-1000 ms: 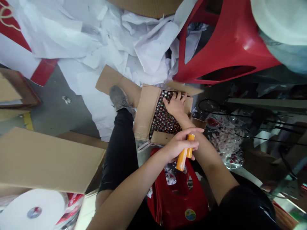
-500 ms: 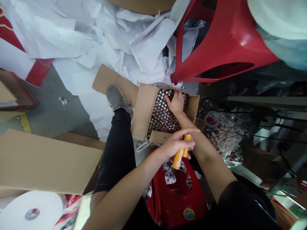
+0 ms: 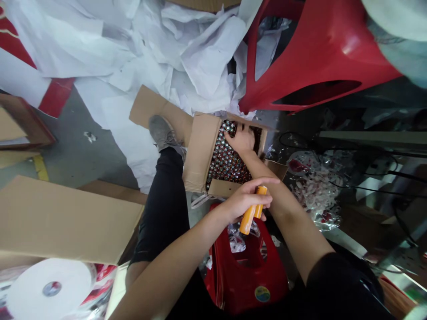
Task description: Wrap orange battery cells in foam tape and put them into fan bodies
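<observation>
My left hand [image 3: 245,200] is closed around two orange batteries [image 3: 247,219], its index finger stretched out above them. Beyond it, my right hand [image 3: 243,138] reaches down into an open cardboard box [image 3: 201,149]. Tightly packed batteries [image 3: 227,158] stand on end in this box, their round metallic ends facing up. The right thumb is spread over them, apart from the other fingers. Those fingertips dip into the far right part of the box and are hidden; I see nothing held there.
Below my hands stands a red plastic stool [image 3: 247,284]; a larger red stool [image 3: 320,58] is at upper right. Crumpled white paper [image 3: 140,49] covers the floor ahead. An open carton [image 3: 66,218] with a white roll [image 3: 30,293] sits at left. Cables and plastic scraps [image 3: 316,178] lie right.
My right hand has shifted slightly left and its fingers have sunk deeper into the box. The left hand keeps the orange batteries in nearly the same place.
</observation>
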`<state>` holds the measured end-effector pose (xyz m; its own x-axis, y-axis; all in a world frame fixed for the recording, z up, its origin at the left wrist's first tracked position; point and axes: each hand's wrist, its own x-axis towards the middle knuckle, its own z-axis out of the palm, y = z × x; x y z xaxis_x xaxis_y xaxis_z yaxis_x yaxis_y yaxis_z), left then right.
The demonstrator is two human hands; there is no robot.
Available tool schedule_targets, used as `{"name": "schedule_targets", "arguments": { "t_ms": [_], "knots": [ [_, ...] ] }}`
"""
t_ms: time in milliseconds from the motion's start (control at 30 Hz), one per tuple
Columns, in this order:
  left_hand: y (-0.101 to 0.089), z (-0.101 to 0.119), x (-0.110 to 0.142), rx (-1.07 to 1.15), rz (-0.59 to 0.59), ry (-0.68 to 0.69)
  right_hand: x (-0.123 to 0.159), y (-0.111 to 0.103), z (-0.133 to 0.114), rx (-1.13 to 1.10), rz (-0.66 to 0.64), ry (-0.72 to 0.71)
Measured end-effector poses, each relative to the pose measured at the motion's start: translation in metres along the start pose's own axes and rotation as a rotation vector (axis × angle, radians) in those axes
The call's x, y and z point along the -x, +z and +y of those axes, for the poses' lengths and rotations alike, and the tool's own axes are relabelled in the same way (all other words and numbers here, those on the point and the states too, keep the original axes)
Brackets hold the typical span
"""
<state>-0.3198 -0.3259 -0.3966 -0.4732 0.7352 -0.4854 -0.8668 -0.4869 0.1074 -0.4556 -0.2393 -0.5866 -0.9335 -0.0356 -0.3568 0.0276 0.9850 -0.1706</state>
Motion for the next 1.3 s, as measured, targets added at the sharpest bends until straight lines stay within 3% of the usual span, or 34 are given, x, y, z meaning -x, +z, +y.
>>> {"name": "schedule_targets", "arguments": {
  "t_ms": [100,367,667,767,900,1033,1167,1300],
  "knots": [
    [0.0,-0.002,0.0,-0.021,-0.003,-0.016,-0.005,0.009,-0.008,-0.071,0.042,0.024],
    [-0.002,0.005,-0.002,-0.011,0.022,0.006,-0.011,0.024,0.002,-0.189,0.101,0.03],
    [-0.002,0.009,0.008,0.047,-0.044,0.061,-0.011,-0.005,0.011,-0.183,0.039,0.005],
    [-0.003,0.011,0.012,0.053,-0.074,0.051,-0.017,-0.001,-0.002,-0.177,0.058,0.118],
    [-0.002,0.014,0.018,0.072,-0.115,0.082,-0.023,0.022,-0.021,-0.168,0.147,0.288],
    [-0.001,0.015,0.023,0.052,-0.117,0.092,-0.025,0.033,-0.012,-0.144,0.181,0.205],
    [-0.001,0.017,0.028,0.042,-0.121,0.116,-0.028,0.024,0.001,-0.094,0.134,0.13],
    [-0.002,0.022,0.03,0.046,-0.128,0.134,-0.026,0.015,-0.002,-0.068,0.118,0.105]
  ]
}}
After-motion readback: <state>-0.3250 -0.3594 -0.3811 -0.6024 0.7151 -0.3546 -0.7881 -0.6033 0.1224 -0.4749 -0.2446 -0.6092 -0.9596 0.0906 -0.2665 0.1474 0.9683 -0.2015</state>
